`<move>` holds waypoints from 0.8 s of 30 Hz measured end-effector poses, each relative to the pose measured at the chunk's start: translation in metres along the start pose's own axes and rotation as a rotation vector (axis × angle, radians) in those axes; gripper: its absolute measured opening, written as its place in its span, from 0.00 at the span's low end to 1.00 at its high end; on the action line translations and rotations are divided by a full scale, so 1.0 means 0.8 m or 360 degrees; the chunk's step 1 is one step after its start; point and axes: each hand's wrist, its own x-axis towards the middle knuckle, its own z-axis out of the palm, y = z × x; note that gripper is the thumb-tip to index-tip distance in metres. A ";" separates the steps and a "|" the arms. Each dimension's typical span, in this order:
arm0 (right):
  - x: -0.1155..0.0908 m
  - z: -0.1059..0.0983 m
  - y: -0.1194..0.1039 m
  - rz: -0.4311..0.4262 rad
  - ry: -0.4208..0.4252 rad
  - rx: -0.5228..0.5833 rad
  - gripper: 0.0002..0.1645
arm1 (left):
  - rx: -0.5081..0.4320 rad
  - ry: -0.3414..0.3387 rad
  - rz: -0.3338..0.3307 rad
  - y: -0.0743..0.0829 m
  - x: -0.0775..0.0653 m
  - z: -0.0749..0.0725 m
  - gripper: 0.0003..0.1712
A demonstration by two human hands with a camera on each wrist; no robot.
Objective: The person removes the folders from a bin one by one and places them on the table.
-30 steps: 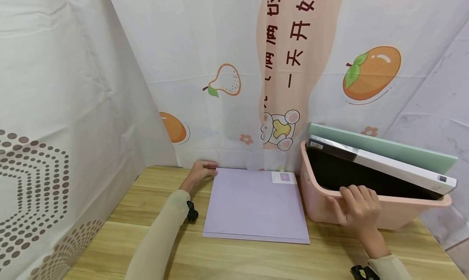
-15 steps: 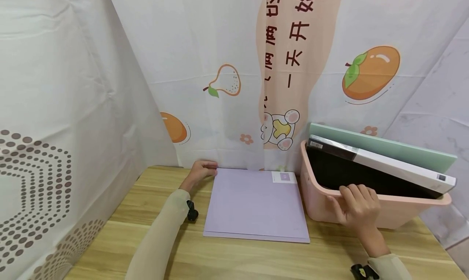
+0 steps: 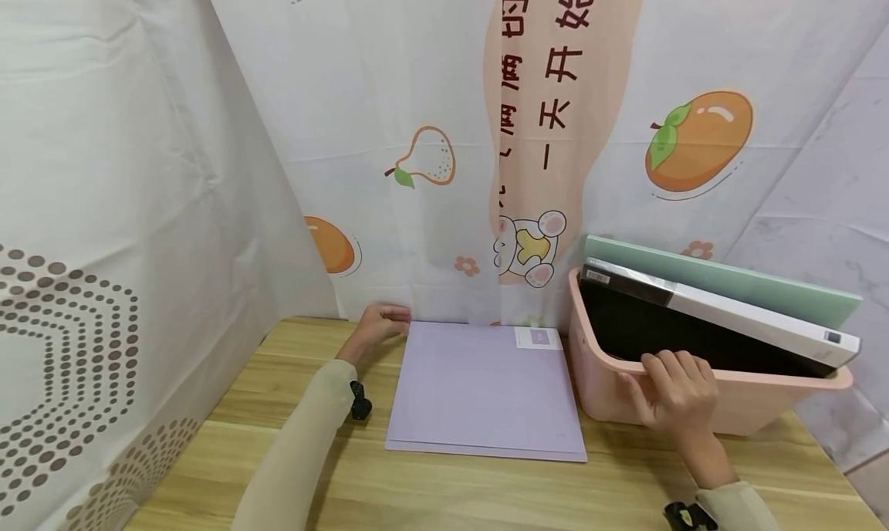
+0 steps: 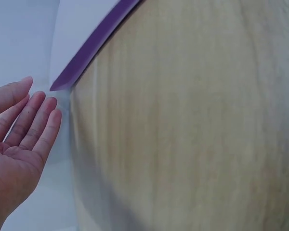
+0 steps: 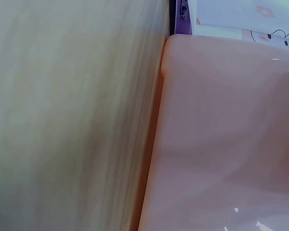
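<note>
A flat lilac folder (image 3: 486, 392) with a white label lies on the table in the head view. By its far left corner is my left hand (image 3: 378, 329), fingers fairly straight and holding nothing. The left wrist view shows that hand (image 4: 24, 139) palm in sight, with a small gap between its fingertips and the purple folder's corner (image 4: 82, 65). To the right, my right hand (image 3: 677, 392) grips the near rim of a pink plastic bin (image 3: 757, 400), fingers curled over it and thumb outside. Only the bin's wall (image 5: 216, 125) shows in the right wrist view; that hand is hidden there.
Leaning in the bin are a mint-green folder (image 3: 729, 280) and a white-spined binder (image 3: 757, 319) with a black cover. A printed white curtain (image 3: 417, 222) hangs along the back edge of the wooden table (image 3: 430, 492), and another sheet (image 3: 139, 168) hangs at left.
</note>
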 end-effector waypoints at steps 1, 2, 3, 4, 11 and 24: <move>0.000 0.000 0.000 -0.0002 0.0003 -0.0001 0.37 | 0.0019 0.0000 0.0001 0.002 -0.001 -0.001 0.20; 0.000 0.000 0.000 -0.0005 0.0007 -0.0003 0.37 | 0.0033 -0.0001 -0.0002 0.004 -0.001 -0.002 0.19; 0.000 0.000 0.000 -0.0004 0.0006 -0.0003 0.37 | 0.0033 -0.0003 -0.0006 0.007 -0.002 -0.002 0.19; 0.000 0.000 0.000 -0.0004 0.0007 -0.0004 0.37 | 0.0043 -0.0005 -0.0001 0.009 -0.003 -0.003 0.19; 0.000 -0.002 0.000 -0.0002 0.0021 -0.0001 0.37 | 0.0157 -0.0082 0.0151 0.036 -0.013 -0.007 0.21; -0.002 -0.004 0.002 -0.0019 0.0005 -0.0002 0.36 | 0.0328 -0.0366 0.0394 0.139 -0.031 -0.021 0.26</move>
